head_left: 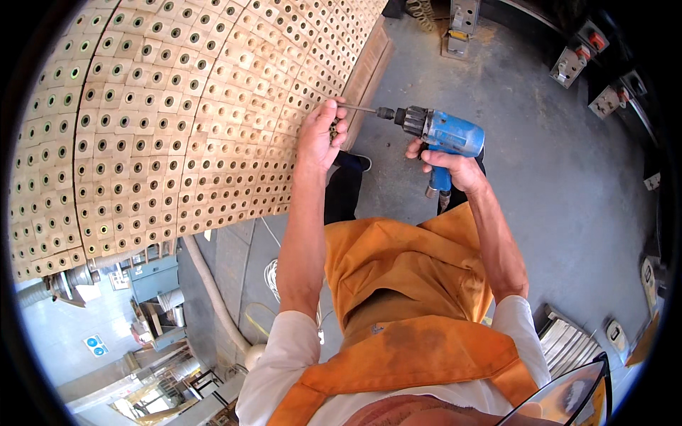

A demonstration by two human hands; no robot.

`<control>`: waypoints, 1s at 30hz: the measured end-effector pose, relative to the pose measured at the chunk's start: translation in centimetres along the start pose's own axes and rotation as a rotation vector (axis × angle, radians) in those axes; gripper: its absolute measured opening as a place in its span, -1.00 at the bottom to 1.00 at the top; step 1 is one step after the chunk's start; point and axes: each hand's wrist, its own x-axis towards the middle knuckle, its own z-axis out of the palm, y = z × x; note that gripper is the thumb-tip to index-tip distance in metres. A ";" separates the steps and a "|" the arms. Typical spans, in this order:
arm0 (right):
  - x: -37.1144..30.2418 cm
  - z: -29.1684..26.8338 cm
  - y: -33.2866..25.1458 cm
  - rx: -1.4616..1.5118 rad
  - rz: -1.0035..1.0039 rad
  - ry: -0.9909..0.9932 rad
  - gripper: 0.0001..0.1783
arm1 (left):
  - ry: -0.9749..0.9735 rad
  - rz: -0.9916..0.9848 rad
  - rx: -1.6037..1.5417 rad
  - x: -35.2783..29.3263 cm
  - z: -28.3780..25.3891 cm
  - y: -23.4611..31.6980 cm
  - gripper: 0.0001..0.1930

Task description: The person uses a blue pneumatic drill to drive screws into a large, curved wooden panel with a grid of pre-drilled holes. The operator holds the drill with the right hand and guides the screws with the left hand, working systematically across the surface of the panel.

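My right hand is wrapped around the handle of a blue air impact driver with a black front end. A long thin bit points left from the driver, and its tip reaches the fingertips of my left hand. Cupped in the curled fingers of that left hand are several small brassy threaded inserts. Just left of it stands a large stack of pale wooden blocks with rows of round holes. Many holes hold metal inserts, while others in the middle band are bare wood.
An orange apron covers my front. Grey floor stretches to the right, with metal fixtures along the far right edge. A pale hose runs across the floor at lower left, near coiled white cable.
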 end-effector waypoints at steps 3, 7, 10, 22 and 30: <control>0.3 0.7 0.4 -0.100 -0.042 0.028 -0.69 | 0.076 0.005 0.038 0.6 0.6 0.2 -0.74; 1.7 3.8 0.5 -0.055 -0.097 0.086 -0.71 | 0.095 0.065 -0.188 1.9 1.2 0.4 -0.74; 3.2 5.4 0.3 0.148 -0.061 0.102 -0.77 | 0.072 0.102 -0.305 2.2 1.6 0.5 -0.75; 4.1 5.1 -1.2 -0.004 -0.096 0.076 -0.75 | -0.096 -0.194 -0.480 -1.2 -0.4 -3.8 -0.82; 4.2 5.0 -1.3 0.007 -0.076 0.075 -0.72 | -0.064 -0.238 -0.312 -4.1 -1.2 -6.2 -0.72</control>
